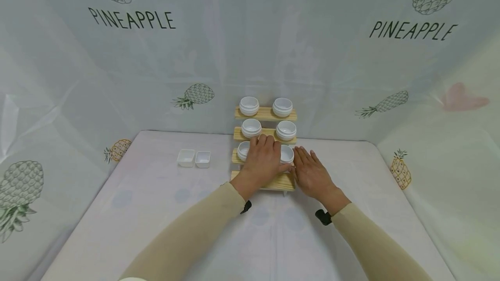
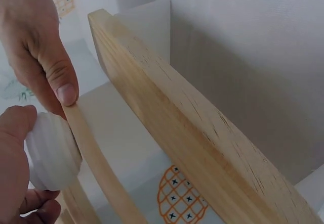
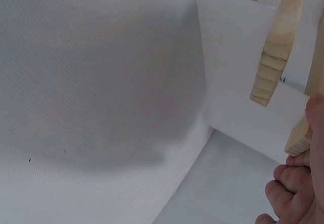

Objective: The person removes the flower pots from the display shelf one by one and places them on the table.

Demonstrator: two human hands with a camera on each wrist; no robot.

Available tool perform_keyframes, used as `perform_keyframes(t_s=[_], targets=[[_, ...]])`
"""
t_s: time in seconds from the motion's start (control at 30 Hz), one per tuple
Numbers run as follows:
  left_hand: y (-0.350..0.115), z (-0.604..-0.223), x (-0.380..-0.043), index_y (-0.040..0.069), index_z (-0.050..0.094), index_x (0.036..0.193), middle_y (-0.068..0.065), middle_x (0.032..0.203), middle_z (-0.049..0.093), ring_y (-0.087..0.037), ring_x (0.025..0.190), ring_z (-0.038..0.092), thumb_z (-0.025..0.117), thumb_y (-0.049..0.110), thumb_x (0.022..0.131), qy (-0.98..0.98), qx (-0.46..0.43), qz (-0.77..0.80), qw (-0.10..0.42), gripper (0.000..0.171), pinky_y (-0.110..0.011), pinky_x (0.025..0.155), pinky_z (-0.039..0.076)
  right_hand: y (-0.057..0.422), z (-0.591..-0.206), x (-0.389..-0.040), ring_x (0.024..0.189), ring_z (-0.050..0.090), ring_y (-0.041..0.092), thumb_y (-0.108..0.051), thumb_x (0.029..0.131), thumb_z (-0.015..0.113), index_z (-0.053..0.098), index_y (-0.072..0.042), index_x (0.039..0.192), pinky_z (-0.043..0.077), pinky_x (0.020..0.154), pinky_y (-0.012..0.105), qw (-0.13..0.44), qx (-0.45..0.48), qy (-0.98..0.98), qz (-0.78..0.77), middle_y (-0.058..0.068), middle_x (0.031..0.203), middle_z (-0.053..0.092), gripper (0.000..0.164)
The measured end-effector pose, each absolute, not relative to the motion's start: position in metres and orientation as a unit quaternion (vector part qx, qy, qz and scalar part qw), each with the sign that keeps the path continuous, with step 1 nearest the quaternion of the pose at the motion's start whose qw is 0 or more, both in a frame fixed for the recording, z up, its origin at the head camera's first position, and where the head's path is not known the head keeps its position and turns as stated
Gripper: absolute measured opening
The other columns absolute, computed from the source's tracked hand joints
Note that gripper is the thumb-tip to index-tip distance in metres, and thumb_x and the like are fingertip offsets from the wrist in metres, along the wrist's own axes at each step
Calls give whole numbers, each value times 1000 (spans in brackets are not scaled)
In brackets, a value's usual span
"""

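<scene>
A tiered stand with light wooden shelves holds white round bowls in pairs. On the second shelf from the bottom, my left hand reaches over and grips the right-hand white bowl. The left wrist view shows that bowl between thumb and fingers, against the shelf's edge. My right hand is at the right end of this shelf. In the left wrist view its thumb presses the wooden shelf; the right wrist view shows fingers about the shelf end. The left bowl is partly hidden by my left hand.
Two small white square dishes sit side by side on the table, left of the stand. Higher shelves carry more bowls. A pineapple-print curtain hangs close behind the stand. White side panels support the shelves.
</scene>
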State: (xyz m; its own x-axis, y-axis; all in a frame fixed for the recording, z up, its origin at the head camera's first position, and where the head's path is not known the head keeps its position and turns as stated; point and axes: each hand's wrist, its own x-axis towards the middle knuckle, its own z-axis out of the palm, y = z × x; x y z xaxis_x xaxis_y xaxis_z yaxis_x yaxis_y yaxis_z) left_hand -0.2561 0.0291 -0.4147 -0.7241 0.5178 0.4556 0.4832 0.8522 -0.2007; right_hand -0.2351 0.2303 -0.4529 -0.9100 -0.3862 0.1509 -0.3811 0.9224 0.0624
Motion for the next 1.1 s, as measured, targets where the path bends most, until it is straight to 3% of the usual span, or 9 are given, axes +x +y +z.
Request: perform_keyframes(t_s=[0.63,1.1], targets=[[17,-406,-242,9,67,108,-6,95,59,-26,91,50,68,78,85,-892,-306,1,332,73,-38,84,40,232,-455,-234,156,33,42,-24,112,45,33,12,158,26,126,60,92,203,-975,-20,27,165,37,60],[0,-394,-221,10,65,109,-5,99,60,-25,95,52,70,70,87,-894,-321,-37,310,64,-40,87,42,234,-457,-236,154,37,44,-22,111,45,35,10,158,28,125,60,109,215,-971,4,28,164,39,58]])
